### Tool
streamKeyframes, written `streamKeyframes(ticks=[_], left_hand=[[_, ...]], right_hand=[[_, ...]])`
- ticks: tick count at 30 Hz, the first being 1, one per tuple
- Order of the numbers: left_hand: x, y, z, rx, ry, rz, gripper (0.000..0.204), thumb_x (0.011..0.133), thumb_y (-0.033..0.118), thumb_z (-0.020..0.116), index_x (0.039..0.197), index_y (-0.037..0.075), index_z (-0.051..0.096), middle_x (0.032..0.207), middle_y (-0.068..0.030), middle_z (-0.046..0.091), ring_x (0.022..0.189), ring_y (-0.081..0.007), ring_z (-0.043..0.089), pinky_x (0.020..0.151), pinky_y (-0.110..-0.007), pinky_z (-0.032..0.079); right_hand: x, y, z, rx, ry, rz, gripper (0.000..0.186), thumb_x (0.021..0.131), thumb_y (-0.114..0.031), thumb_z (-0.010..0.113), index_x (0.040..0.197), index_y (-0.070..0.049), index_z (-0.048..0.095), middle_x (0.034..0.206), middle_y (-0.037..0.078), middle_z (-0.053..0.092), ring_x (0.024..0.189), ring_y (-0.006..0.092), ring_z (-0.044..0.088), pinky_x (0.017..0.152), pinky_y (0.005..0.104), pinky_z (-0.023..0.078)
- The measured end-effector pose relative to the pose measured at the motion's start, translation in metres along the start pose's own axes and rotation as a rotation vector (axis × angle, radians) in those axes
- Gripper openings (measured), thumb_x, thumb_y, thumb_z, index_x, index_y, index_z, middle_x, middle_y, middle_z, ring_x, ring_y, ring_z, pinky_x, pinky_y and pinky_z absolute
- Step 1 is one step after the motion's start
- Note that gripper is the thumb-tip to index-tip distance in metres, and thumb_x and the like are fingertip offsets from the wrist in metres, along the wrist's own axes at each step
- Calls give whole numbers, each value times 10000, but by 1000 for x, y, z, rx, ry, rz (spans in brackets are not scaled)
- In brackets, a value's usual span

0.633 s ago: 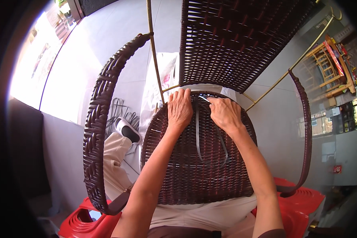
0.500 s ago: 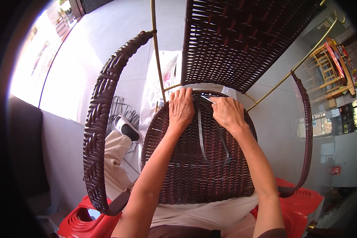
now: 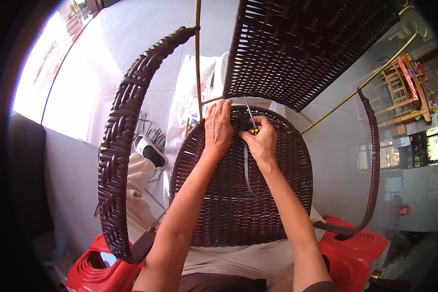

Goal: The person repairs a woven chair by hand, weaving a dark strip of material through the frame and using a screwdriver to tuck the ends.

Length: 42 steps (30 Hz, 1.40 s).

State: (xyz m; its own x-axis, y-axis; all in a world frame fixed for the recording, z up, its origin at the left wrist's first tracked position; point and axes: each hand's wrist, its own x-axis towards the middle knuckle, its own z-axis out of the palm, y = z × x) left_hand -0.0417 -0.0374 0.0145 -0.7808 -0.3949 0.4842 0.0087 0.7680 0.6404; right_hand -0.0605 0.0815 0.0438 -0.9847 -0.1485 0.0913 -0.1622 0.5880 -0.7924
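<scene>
A dark brown woven chair seat (image 3: 238, 209) lies before me. My left hand (image 3: 219, 129) grips its far rim at the left, the fingers bent over the edge and their tips hidden. Just right of it, my right hand (image 3: 262, 143) is closed around a screwdriver-like tool (image 3: 250, 111) with a thin metal shaft and a yellow and black handle. The shaft points away from me, toward the gap below the woven backrest (image 3: 297, 53). A flat grey strip (image 3: 246, 168) trails from beside my right fingers down over the seat.
Thick woven armrests curve along the left (image 3: 117, 141) and right (image 3: 374, 146) on a gold metal frame (image 3: 198, 63). Red plastic stools (image 3: 348, 253) stand at both sides near me. White sacking (image 3: 180, 114) lies beneath the seat, with loose dark strips (image 3: 153, 136) near my shoe.
My right hand has turned and drawn nearer to me and leftward; the tool's shaft now points away from me. The strip's loop has become a single hanging length. My left hand stays at the rim.
</scene>
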Motion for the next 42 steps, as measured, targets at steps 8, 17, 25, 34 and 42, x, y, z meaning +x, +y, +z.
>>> streamKeyframes(ticks=[8, 17, 25, 34, 42], left_hand=[[0, 0, -2, -76, 36, 19, 358, 680, -42, 532, 1022, 60, 544, 989, -118, 528, 973, -332, 494, 839, -402, 409], [0, 5, -15, -100, -70, 234, 283, 624, 136, 703, 899, 140, 638, 960, -38, 538, 939, -243, 494, 849, -373, 356], [-2, 2, -8, -149, -52, 274, 92, 666, 103, 680, 748, 102, 639, 823, -9, 550, 865, -204, 520, 865, -380, 338], [0, 8, -12, -184, -10, 85, 196, 674, 41, 666, 861, 55, 610, 923, -66, 543, 894, -267, 524, 801, -364, 407], [0, 3, -5, -96, 7, 80, 356, 724, 104, 646, 1062, 45, 551, 1070, -108, 552, 964, -326, 507, 844, -390, 417]], right_hand=[[9, 10, -6, 302, -80, 197, 147, 674, -2, 678, 818, 18, 653, 705, 12, 603, 602, 74, 515, 583, 210, 429], [2, 5, -24, -141, 7, -231, 264, 740, -187, 680, 945, -27, 636, 788, 125, 651, 692, 279, 618, 661, 352, 480], [5, -28, -61, -587, -178, -275, 201, 821, -151, 553, 991, -79, 632, 765, 157, 641, 702, 336, 624, 629, 420, 496], [15, -30, -62, -695, -220, -414, 146, 806, -100, 528, 697, -38, 604, 564, 154, 599, 513, 290, 613, 461, 386, 486], [8, -30, -57, -661, -234, -357, 155, 812, -118, 537, 908, -72, 649, 634, 157, 621, 561, 306, 619, 526, 398, 500]])
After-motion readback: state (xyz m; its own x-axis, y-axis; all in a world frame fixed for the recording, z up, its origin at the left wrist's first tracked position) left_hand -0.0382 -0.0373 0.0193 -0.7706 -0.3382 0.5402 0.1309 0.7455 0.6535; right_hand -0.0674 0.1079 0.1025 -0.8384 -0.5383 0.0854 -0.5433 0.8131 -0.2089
